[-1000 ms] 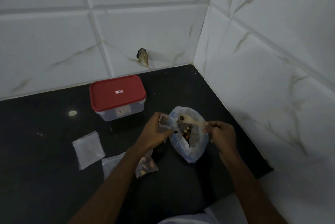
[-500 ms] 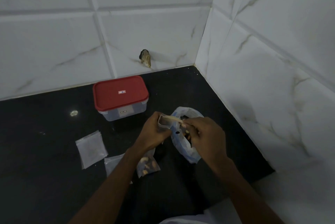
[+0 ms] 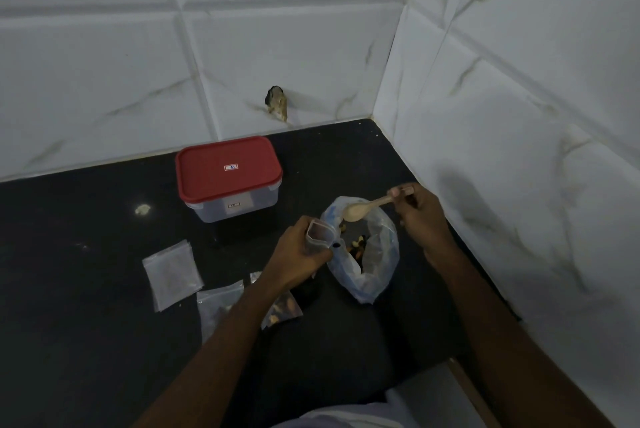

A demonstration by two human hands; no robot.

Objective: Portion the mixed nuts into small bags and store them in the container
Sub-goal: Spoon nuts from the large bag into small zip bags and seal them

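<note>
Your right hand's (image 3: 420, 216) thumb and fingertips (image 3: 407, 190) are pressed together on the end of the handle of a pale wooden spoon (image 3: 358, 211). The spoon slants down to your left, and its bowl hangs over the open mouth of a large thin white-and-blue plastic bag (image 3: 379, 256). The mixed nuts (image 3: 356, 246) lie loose in the bottom of that bag, which sits on the black stone countertop (image 3: 86, 323) near the corner of the wall.

Your left hand (image 3: 299, 252) curls round a small clear zip bag (image 3: 319, 232) and grips it upright, with its mouth held open and touching the left rim of the large bag. I cannot tell how much is inside it.

Under your left forearm lies a second small clear bag with nuts in it (image 3: 282, 309), flat on the countertop. Just left of it, and partly hidden by the forearm, is another clear bag (image 3: 218, 303). Further left, a flat empty clear bag (image 3: 171, 273) lies apart from the others.

Behind these, well apart from both hands, stands the rectangular clear plastic container (image 3: 239, 207), with its red lid (image 3: 227, 167) on. The white marbled wall tiles (image 3: 104, 81) rise behind and to your right, and a brownish lump (image 3: 277, 107) sticks to them just above the counter.
</note>
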